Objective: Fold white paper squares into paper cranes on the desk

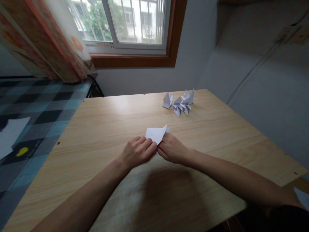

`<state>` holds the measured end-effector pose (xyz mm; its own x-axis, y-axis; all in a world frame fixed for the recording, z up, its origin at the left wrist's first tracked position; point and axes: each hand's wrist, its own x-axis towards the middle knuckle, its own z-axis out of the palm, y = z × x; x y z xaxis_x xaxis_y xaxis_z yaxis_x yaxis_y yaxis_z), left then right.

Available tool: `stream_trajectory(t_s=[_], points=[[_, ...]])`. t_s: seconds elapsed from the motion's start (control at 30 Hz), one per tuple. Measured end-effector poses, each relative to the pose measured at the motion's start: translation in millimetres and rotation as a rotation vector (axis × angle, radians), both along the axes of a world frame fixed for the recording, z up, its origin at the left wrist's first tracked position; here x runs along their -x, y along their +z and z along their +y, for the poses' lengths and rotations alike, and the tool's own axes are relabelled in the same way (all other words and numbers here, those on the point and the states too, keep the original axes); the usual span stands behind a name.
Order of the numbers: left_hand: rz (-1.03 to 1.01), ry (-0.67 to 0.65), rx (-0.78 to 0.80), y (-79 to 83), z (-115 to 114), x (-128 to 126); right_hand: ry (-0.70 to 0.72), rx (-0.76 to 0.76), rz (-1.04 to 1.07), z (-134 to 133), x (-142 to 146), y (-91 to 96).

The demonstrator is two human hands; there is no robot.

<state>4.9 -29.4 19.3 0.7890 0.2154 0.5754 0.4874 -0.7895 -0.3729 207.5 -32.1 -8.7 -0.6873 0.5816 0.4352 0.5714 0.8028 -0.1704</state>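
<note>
A piece of folded white paper (pixel 155 133) is held between my two hands over the middle of the wooden table (pixel 108 125). My left hand (pixel 138 150) is closed on its lower left side, fingers curled over the near edge. From the right, my right hand (pixel 172 149) pinches the same paper, and a pointed flap sticks up beside its fingers. The two hands nearly touch at the paper's near corner. My palms and fingers hide the underside of the folds.
Several folded white paper figures (pixel 178 104) stand together near the table's far edge. A bed with a checked cover (pixel 51 112) lies to the left, with white sheets (pixel 15 132) on it. Walls rise behind and to the right, and a window (pixel 135 24) is beyond.
</note>
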Motion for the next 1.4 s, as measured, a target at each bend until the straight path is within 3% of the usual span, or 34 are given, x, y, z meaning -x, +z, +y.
stream_trajectory(t_s=[0.2,0.33,0.47,0.77,0.93,1.2,1.4], points=[[-0.05,-0.087,0.019,-6.5,3,8,0.08,0.1,0.061,13,1,-6.8],[-0.178,-0.108,-0.006,-8.6,9,13,0.063,0.039,-0.053,10,-3,-2.0],[-0.285,-0.119,-0.069,-6.4,12,13,0.139,-0.01,0.0,10,-12,2.1],[0.026,-0.071,0.233,2.7,18,20,0.093,-0.026,0.036,15,-31,1.7],[0.1,-0.032,0.319,4.0,23,23,0.144,0.016,0.077,12,-45,-1.9],[-0.12,-0.095,0.249,-1.8,31,23,0.111,0.1,0.172,7,-45,-1.0],[-0.234,-0.143,0.288,-3.7,23,16,0.084,0.154,0.27,0,-39,1.0]])
